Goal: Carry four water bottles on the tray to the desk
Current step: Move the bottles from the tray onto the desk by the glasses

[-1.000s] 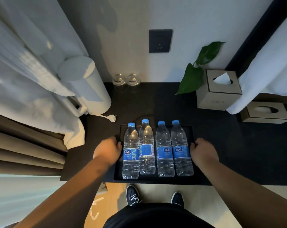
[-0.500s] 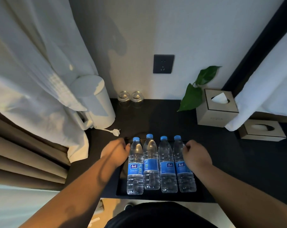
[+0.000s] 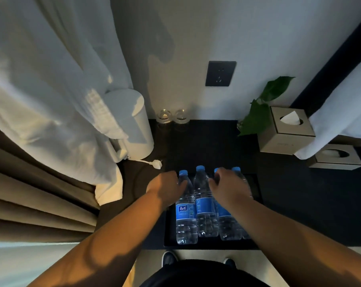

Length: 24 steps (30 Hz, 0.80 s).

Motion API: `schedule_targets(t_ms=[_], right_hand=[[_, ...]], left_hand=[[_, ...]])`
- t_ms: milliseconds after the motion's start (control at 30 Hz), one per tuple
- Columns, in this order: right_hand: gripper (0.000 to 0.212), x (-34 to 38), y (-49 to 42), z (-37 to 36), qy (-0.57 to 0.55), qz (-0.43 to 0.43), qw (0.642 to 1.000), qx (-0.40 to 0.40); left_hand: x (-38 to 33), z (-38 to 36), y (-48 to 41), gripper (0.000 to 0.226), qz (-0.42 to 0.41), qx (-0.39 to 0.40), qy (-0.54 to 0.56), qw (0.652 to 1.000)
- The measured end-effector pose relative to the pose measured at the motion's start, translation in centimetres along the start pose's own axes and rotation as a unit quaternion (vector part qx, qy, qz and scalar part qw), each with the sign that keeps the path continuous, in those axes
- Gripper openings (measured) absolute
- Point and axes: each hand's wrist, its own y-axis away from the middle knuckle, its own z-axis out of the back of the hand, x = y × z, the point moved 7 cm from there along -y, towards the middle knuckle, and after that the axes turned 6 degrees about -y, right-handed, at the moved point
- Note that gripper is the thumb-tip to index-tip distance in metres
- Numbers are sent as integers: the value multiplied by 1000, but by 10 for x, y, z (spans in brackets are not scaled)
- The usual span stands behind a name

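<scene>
Four clear water bottles with blue caps and labels stand in a row in a black tray (image 3: 256, 189) at the front edge of the dark desk (image 3: 303, 206). My left hand (image 3: 165, 187) curls round the neck of the leftmost bottle (image 3: 185, 216). The second bottle (image 3: 204, 204) stands free between my hands. My right hand (image 3: 229, 188) lies over the two right-hand bottles, fingers curled at the neck of the third bottle (image 3: 226, 223). Of the fourth bottle (image 3: 236, 169) mostly the cap shows.
A white kettle (image 3: 132, 125) with a loose plug (image 3: 156, 163) stands back left under hanging white cloth (image 3: 41, 79). Two glasses (image 3: 172, 116) sit at the wall. A plant (image 3: 262, 108) and two tissue boxes (image 3: 285, 131) (image 3: 336, 158) stand at the right.
Both hands left the tray's side edges and moved inward onto the bottles. The camera tilted up, so the tray sits lower in view.
</scene>
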Motion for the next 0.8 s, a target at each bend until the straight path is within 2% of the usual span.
schedule_targets(t_ms=[100, 167, 300, 500, 667, 733, 800], right_hand=[[26, 15, -5, -14, 28, 18, 999, 24], [38, 24, -10, -22, 66, 43, 996, 36], [52, 36, -26, -35, 119, 61, 989, 60], [38, 36, -60, -37, 150, -8, 983, 103], [34, 40, -77, -48, 196, -52, 957, 206], [27, 44, -82, -48, 203, -60, 950, 231], [29, 47, -84, -47, 196, -63, 946, 250]], left_hand=[[-4, -2, -5, 48, -13, -1, -37, 999], [-3, -5, -9, 52, -7, 7, -46, 999], [-6, -11, -20, 52, 27, 48, -28, 998], [-12, -14, -37, 45, 100, 60, 22, 993], [-15, -9, -41, 45, 144, 71, 43, 986], [-14, -9, -43, 46, 160, 78, 56, 982], [-14, -10, -43, 44, 169, 82, 71, 980]])
